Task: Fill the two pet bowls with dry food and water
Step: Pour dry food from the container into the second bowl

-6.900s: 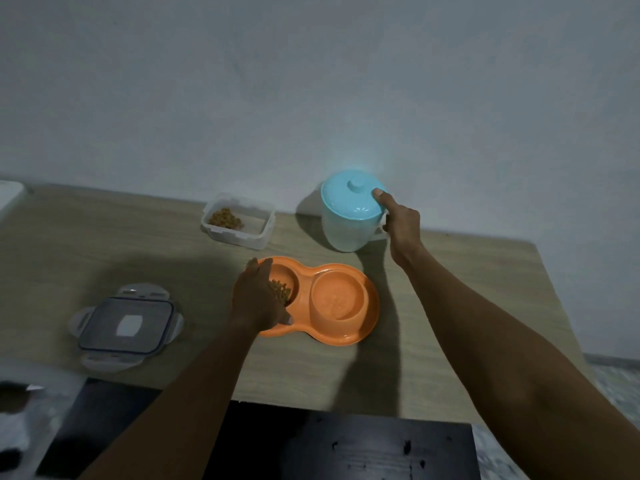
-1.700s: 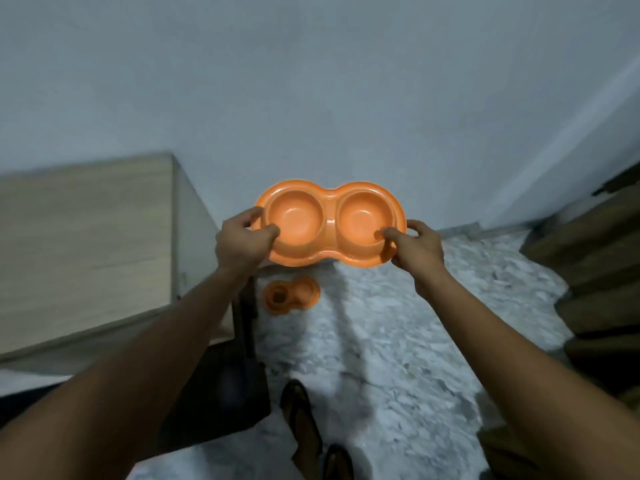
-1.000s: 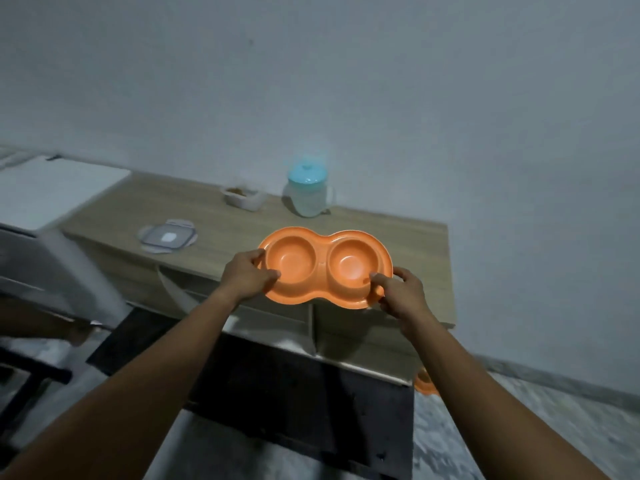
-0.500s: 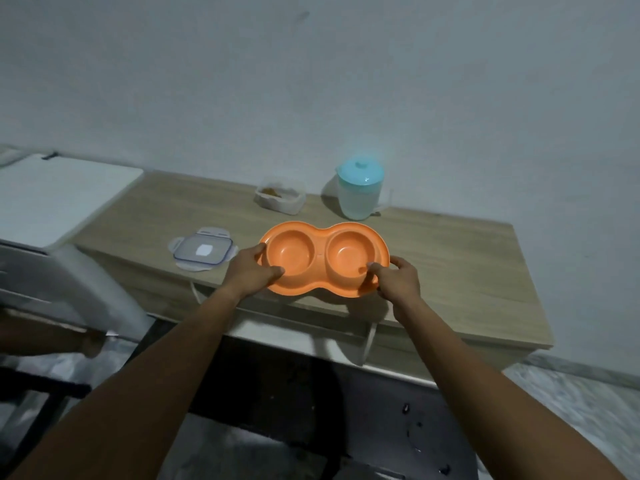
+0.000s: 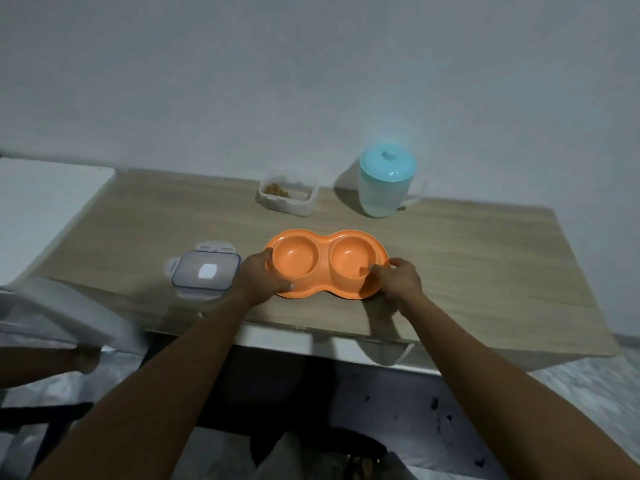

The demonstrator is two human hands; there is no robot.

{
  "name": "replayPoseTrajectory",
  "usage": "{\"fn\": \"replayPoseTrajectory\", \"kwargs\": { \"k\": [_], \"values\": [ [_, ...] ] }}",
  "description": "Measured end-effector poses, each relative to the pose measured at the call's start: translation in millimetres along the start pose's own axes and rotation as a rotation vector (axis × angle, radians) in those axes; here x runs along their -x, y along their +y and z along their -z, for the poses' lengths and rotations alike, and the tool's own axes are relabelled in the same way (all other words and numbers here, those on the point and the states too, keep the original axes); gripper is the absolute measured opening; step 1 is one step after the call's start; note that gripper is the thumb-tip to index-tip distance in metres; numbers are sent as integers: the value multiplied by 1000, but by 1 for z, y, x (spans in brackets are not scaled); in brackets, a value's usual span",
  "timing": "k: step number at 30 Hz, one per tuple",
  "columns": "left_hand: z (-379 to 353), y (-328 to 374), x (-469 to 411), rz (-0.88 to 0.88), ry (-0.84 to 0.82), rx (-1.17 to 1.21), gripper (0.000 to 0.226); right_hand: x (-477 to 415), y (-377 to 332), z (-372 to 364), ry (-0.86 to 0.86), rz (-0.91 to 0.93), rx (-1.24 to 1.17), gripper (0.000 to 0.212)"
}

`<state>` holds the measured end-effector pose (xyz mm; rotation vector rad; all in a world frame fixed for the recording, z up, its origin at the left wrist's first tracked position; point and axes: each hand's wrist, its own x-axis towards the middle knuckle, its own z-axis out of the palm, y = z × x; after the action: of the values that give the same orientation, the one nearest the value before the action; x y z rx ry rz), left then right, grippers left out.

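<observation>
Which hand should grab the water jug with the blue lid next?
Right, probably. The water jug stands behind the right end of the double pet bowl, handle turned right, nearer the right hand. The left hand would have to cross over the bowl.

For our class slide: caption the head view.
Left hand and right hand hold the empty orange double bowl on the wooden table.

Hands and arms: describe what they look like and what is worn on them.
Two human arms, no robot parts. The left arm and right arm are bare, with no sleeves as far up as the frame shows. The left hand and right hand wear no gloves; no watch, bracelet or ring shows, though dim light could hide a thin ring.
</observation>
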<state>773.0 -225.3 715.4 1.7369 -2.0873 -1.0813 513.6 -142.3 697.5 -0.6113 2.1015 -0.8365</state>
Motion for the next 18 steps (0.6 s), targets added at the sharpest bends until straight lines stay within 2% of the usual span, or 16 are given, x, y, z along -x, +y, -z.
{"fn": "replayPoseTrajectory", "kwargs": {
  "k": [2, 6, 10, 14, 18],
  "values": [
    [7, -15, -17, -41, -22, -51, 86, -2, -5, -10, 48, -14, 47, 66],
    [23, -42, -46, -145, -44, -272, 99, -5, -18, -26, 129, -53, 152, 59],
    [36, -53, -69, -285, -125, -408, 104, -8, -60, -53, 348, 18, 268, 58],
    [39, -63, -84, -292, -227, -531, 117, -30, -113, -97, 262, 180, 105, 53],
    [36, -72, -91, -298, -212, -562, 119, -62, -156, -131, 148, 155, -14, 53]
  ]
}}
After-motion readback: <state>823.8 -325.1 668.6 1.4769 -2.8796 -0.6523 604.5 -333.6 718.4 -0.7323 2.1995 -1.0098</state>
